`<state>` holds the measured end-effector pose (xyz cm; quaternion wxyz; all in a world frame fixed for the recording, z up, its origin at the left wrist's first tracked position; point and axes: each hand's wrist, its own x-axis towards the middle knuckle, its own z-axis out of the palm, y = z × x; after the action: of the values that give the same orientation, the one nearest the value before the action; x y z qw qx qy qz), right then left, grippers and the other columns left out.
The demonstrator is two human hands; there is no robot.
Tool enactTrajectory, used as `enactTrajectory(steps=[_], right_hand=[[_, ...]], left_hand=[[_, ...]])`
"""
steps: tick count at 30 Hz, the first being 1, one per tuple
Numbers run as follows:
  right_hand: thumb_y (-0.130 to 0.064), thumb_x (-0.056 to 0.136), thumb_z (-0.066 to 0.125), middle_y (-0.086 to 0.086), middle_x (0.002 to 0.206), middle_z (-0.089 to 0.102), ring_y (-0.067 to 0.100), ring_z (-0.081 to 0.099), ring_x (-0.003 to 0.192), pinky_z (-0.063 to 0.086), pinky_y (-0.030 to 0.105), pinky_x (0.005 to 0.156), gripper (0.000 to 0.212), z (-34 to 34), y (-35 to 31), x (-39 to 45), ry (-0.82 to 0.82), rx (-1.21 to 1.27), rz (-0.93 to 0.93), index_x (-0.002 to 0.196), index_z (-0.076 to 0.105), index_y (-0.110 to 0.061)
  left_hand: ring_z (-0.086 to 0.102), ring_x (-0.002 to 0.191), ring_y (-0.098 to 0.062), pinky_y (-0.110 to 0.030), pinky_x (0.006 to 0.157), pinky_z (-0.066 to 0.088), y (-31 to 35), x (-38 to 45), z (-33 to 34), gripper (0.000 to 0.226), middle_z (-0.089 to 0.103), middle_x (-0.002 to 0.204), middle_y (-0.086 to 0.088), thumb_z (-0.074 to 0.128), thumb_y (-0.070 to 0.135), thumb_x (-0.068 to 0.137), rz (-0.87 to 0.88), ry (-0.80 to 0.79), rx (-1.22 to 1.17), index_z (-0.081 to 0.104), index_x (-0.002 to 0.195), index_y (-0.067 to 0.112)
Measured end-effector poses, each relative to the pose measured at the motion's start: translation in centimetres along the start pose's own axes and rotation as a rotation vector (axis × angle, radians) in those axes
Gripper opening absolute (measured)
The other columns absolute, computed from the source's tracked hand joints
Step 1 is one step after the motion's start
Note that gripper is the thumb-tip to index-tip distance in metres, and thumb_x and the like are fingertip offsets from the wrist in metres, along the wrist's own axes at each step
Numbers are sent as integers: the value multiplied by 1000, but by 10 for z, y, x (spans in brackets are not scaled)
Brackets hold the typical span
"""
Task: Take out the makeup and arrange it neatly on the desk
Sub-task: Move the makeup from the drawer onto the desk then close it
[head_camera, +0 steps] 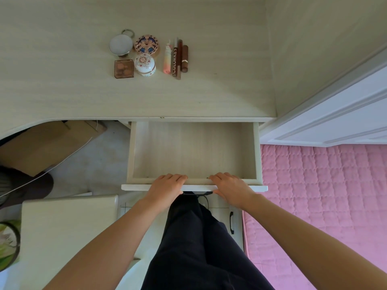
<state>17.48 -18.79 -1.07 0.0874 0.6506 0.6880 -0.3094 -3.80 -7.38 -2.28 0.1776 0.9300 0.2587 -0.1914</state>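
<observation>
The person stands at the desk in dark trousers (pixel 201 243), both bare forearms extended forward. The left hand (pixel 167 186) and the right hand (pixel 229 186) rest side by side, slightly apart, on the front panel (pixel 134 187) of the pulled-out drawer (pixel 194 151). On each hand the fingers hook over the panel's top edge into the drawer while the thumb lies below the front face, so each hand grips the panel. No items are visible on the drawer floor.

Left of the person: a pale stool or cabinet top (pixel 67 222) and a cardboard box (pixel 48 143) under the desk. Right: a pink quilted cover (pixel 322 195).

Farther out, on the desk (pixel 62 86), the makeup lies in two groups. Left group, two rows: a round mirror-like compact (pixel 120 44) beside a patterned round case (pixel 146 44); in front of them a square brown palette (pixel 124 68) and a white floral pot (pixel 145 65). Right group, just beside one another and parallel: a pink-yellow tube (pixel 168 57), a brown lettered tube (pixel 174 59), a thin brown pencil (pixel 179 59) and a brown lipstick (pixel 184 58).
</observation>
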Motion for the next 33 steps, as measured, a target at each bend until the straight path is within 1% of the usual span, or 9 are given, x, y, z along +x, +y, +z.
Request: enactTrajectory(steps=[7, 14, 20, 24, 26, 28, 30, 31, 33], right_hand=[[-31, 98, 47, 4, 131, 49, 23, 51, 113, 45, 38, 96, 46, -20, 14, 21, 4, -6, 11, 140, 34, -16], [-29, 98, 47, 5, 132, 49, 25, 51, 114, 44, 38, 97, 46, -38, 26, 39, -1, 0, 38, 140, 34, -16], [-26, 98, 47, 4, 132, 52, 24, 52, 115, 43, 37, 97, 44, -51, 32, 52, 23, 42, 99, 139, 36, -18], [-25, 96, 49, 2, 135, 52, 24, 52, 118, 40, 35, 99, 44, -58, 32, 54, 76, 121, 158, 140, 40, -20], [-22, 96, 51, 1, 136, 52, 24, 52, 119, 41, 34, 100, 44, -61, 31, 54, 103, 212, 206, 139, 43, -20], [-17, 95, 53, 2, 133, 55, 23, 54, 116, 44, 34, 98, 39, -63, 29, 51, 146, 325, 265, 134, 50, -18], [-9, 94, 51, 4, 125, 61, 23, 58, 109, 47, 30, 93, 33, -61, 24, 45, 258, 442, 309, 126, 59, -14], [-7, 94, 51, 4, 120, 63, 22, 61, 104, 47, 25, 89, 30, -59, 20, 41, 338, 499, 327, 121, 62, -12], [-7, 93, 52, -2, 109, 67, 16, 63, 90, 44, 9, 76, 24, -54, 9, 32, 468, 632, 385, 112, 67, -13]], left_hand=[[58, 109, -22, -33, 91, 43, -14, 24, -16, 46, 58, 128, 1, 58, 28, 93, 9, 22, 29, 43, 136, 17], [56, 113, -22, -33, 93, 44, -23, 48, -32, 46, 56, 131, 1, 54, 31, 95, -3, 26, 43, 39, 137, 19], [55, 114, -21, -33, 93, 43, -29, 61, -43, 47, 56, 131, 3, 56, 30, 93, -30, 95, 47, 41, 137, 20], [54, 112, -19, -32, 87, 43, -33, 70, -55, 45, 58, 125, 4, 59, 24, 90, -38, 106, 21, 47, 133, 22], [53, 114, -18, -32, 88, 44, -33, 69, -60, 43, 59, 125, 5, 60, 20, 90, -49, 129, -28, 50, 131, 22], [54, 112, -17, -30, 86, 46, -29, 64, -63, 37, 60, 123, 4, 58, 15, 90, -66, 186, -125, 56, 127, 20], [58, 105, -15, -27, 82, 47, -21, 55, -62, 31, 62, 118, 4, 58, 14, 91, -109, 265, -298, 61, 121, 20], [60, 100, -13, -27, 82, 49, -17, 50, -60, 28, 63, 115, 5, 58, 16, 91, -141, 298, -406, 63, 118, 20], [63, 94, -7, -23, 85, 50, -9, 40, -57, 22, 67, 110, 9, 59, 17, 92, -213, 352, -640, 66, 112, 22]])
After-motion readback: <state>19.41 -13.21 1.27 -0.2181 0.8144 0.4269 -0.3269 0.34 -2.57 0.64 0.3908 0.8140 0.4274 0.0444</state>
